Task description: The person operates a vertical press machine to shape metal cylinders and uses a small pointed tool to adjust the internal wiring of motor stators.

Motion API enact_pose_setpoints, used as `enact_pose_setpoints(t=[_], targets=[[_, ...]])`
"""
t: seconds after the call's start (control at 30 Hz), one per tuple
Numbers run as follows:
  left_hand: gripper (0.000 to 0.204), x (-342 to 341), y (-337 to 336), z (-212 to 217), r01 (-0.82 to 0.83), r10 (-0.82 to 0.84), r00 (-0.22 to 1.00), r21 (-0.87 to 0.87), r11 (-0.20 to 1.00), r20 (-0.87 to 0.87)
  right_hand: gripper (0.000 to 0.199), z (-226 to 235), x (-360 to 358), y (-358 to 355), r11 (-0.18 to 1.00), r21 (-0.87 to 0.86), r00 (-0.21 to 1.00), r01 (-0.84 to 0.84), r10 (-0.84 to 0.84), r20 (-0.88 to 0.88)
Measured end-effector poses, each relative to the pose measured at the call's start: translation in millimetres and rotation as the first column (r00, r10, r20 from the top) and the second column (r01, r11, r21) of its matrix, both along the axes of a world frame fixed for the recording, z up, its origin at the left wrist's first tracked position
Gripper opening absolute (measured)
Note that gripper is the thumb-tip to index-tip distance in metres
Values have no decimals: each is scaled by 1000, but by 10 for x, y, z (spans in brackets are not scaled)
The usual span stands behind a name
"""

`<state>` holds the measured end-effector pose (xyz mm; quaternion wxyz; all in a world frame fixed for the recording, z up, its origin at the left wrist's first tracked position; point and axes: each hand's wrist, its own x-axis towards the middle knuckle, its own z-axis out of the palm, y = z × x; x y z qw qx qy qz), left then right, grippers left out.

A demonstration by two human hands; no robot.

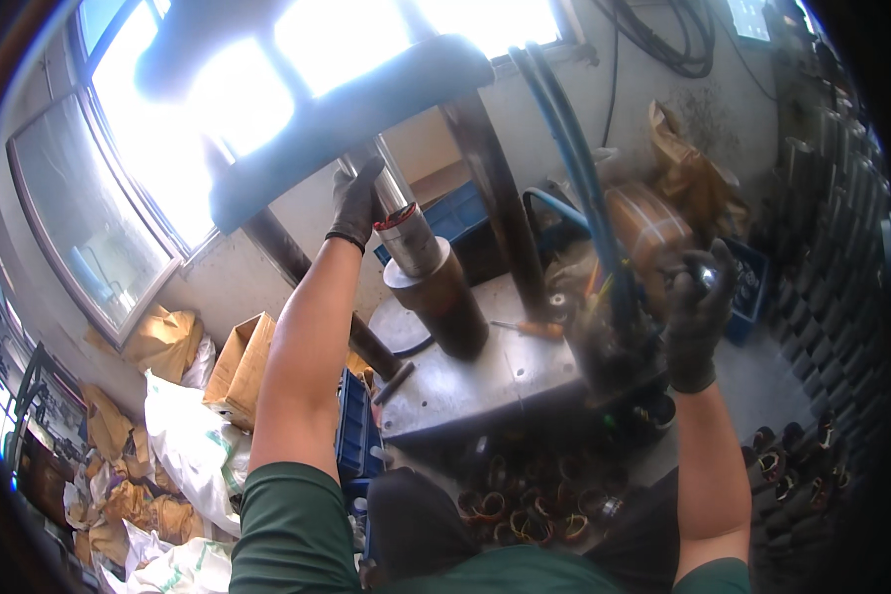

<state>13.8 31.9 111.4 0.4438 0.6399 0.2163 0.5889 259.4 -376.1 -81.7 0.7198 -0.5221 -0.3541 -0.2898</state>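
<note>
Both fingers (pixel 361 188) above steel cylinder (pixel 411 241).

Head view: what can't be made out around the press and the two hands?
- Left hand: what it grips at the ram above the metal cylinder is lost in window glare.
- Right hand: motion-blurred; whether its fingers hold the small shiny thing cannot be told.
- Lever base beside the blue hoses: blurred.
- Wound rings on the floor: dark, partly behind the person's body.
</note>
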Motion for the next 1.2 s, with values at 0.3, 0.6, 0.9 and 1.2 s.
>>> enact_pose_setpoints(t=[0.3,0.6,0.9,1.2], targets=[[63,-87,-138,-116,-36,46,997,151,988,-66,18,249,-59,-241,996,-38,995,79,-76,67],[71,18,-175,-291,-115,120,993,187,976,-14,14,457,-45,-584,907,-393,987,149,-114,112],[83,90,-169,-963,-96,87,993,106,990,80,17,586,-458,-1221,616,-741,933,268,25,359],[71,-276,-207,-1185,8,-11,1000,-106,994,-23,23,424,-708,-1686,-263,-900,788,348,603,128]])
